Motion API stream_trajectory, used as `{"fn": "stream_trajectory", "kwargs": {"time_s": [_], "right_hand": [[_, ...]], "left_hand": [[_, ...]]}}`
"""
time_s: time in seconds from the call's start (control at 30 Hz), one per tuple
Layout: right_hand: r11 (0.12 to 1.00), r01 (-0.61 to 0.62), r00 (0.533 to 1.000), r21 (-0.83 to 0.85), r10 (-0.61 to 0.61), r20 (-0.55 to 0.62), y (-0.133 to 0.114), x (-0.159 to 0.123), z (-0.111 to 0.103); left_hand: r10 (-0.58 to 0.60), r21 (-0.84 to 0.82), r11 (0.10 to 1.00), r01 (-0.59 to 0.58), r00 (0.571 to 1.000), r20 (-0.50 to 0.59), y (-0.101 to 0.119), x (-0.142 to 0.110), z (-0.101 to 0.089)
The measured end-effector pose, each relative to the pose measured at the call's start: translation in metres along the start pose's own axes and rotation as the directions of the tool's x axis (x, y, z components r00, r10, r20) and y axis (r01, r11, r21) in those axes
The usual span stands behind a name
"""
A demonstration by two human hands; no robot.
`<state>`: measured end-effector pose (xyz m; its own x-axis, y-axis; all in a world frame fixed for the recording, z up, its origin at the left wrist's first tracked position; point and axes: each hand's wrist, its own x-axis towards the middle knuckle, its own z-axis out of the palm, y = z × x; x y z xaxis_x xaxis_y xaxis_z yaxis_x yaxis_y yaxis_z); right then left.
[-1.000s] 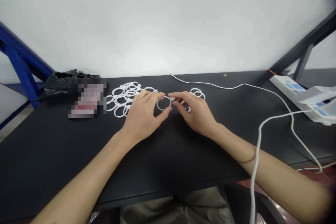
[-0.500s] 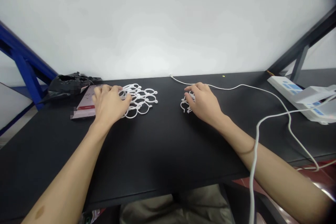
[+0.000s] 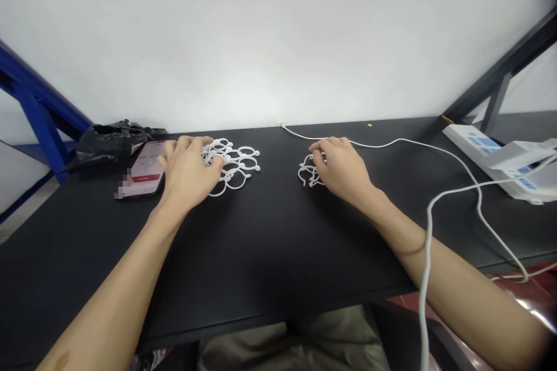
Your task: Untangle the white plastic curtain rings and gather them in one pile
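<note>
A heap of white plastic rings (image 3: 235,165) lies on the black table (image 3: 261,243), left of centre. My left hand (image 3: 189,174) rests palm down on the heap's left side, fingers curled over the rings. A smaller group of white rings (image 3: 308,173) lies to the right. My right hand (image 3: 342,171) lies over that group, fingers bent down onto it. What either hand grips under its fingers is hidden.
A phone (image 3: 145,174) lies just left of my left hand, with a black plastic bag (image 3: 108,136) behind it. A white cable (image 3: 435,203) runs from the back edge over my right forearm. A white power strip (image 3: 500,165) sits far right. Blue frame (image 3: 39,116) at left.
One second ago both hands held one ring between them at the centre. They have parted: the left went to the left heap, the right to the smaller group. The ring is no longer between them.
</note>
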<state>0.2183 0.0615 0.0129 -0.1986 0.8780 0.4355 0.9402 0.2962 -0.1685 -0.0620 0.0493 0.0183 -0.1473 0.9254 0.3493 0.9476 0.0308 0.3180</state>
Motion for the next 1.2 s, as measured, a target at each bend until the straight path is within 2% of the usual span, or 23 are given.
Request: {"fn": "stream_trajectory", "kwargs": {"time_s": [0.17,0.3,0.43,0.63,0.8,1.0,1.2], "right_hand": [[0.999,0.045,0.997,0.01,-0.045,0.065,0.002,0.0,0.001],[0.99,0.137,0.985,-0.014,-0.135,0.104,0.006,-0.002,0.006],[0.988,0.153,0.981,-0.03,-0.148,0.122,0.01,-0.003,0.012],[0.987,0.158,0.985,-0.01,-0.157,0.07,0.013,0.001,0.012],[0.993,0.116,0.992,0.011,-0.116,-0.041,0.005,0.001,0.005],[0.979,0.125,0.97,0.159,-0.087,-0.229,-0.008,-0.003,-0.004],[0.931,0.178,0.957,0.32,-0.088,-0.276,-0.02,-0.008,-0.006]], "left_hand": [[0.197,-0.06,0.978,-0.198,0.98,-0.029,0.02,-0.013,0.002],[0.369,-0.093,0.925,-0.369,0.929,-0.02,0.03,-0.024,0.007],[0.477,-0.131,0.871,-0.474,0.879,-0.012,0.036,-0.031,0.011],[0.519,-0.187,0.84,-0.51,0.854,0.004,0.039,-0.034,0.012],[0.519,-0.197,0.838,-0.509,0.855,0.002,0.039,-0.035,0.012],[0.547,-0.215,0.818,-0.533,0.837,0.005,0.043,-0.039,0.011],[0.576,-0.236,0.796,-0.557,0.817,0.013,0.047,-0.042,0.011]]}}
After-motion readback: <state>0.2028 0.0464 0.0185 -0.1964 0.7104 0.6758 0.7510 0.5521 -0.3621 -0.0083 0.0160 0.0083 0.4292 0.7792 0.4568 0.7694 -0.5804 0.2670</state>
